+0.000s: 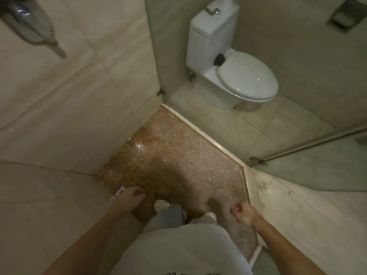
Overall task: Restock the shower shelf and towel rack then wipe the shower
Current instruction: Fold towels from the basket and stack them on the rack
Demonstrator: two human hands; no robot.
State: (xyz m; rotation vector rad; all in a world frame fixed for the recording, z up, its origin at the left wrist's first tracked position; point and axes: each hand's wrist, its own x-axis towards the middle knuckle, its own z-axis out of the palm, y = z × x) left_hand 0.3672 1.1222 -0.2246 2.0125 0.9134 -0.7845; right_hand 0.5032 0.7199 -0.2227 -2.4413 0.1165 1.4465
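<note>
Shower floor (178, 155) underfoot, speckled brown, wet sheen. L hand (132, 197) fingers loosely curled, nothing seen in it; small white item (120, 192) beside it, half hidden. R hand (243, 212) blurred, fist-like. Farther: toilet (238, 76). Top-left shiny fixture (29, 26) cut off, unclear.

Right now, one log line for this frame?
place: shower floor | left hand: curled, grasp unclear | right hand: curled, grasp unclear | toilet lid: down

Bare forearms lowered ahead of the body; left hand (132, 197) loosely curled, empty; right hand (243, 213) fisted, blurred
</note>
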